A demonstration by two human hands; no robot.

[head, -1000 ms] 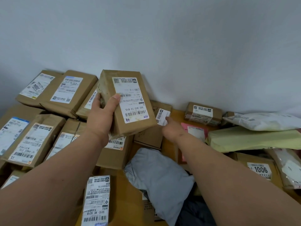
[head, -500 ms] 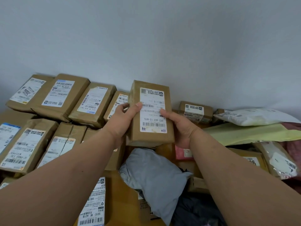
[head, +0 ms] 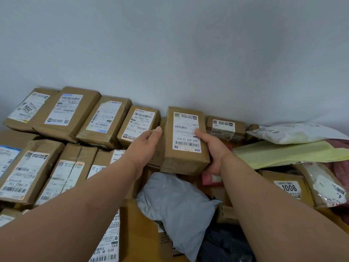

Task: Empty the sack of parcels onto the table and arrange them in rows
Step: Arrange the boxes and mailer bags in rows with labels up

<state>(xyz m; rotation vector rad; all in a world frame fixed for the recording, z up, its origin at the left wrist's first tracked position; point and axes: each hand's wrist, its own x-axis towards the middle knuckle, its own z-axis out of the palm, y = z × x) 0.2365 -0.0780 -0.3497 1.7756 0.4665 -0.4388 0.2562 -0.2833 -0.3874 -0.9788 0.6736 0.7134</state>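
Since a second ago, when our left hand (head: 146, 141) held the brown paper-wrapped parcel (head: 186, 140) up alone and tilted, we have carried it rightward and down toward the back row against the wall (head: 188, 50). Now our right hand (head: 213, 148) grips its right side and near corner, thumb pressed on the white shipping label (head: 187, 132). Our left hand has come off it and lies open, fingers together, between this parcel and the neighbouring one labelled "507-P802 T70" (head: 139, 125).

We can read "502 602 12 815" on the held parcel's label, printed upside down to us, above a barcode. Further left in the back row, one label bears a handwritten "2004" (head: 26, 108). A brown box at the right shows "1006" (head: 289, 188). Near our left forearm a label reads "501E- M1 A21" (head: 107, 248); the rest is cut off.

Right of the held parcel sits a small brown box (head: 225, 127), then a white poly mailer (head: 294, 133) lying over a pale yellow-green mailer (head: 283, 154). A grey poly bag (head: 175, 203) lies crumpled in front, between our forearms. Parcels cover the table almost wholly; the wall behind is plain pale grey.
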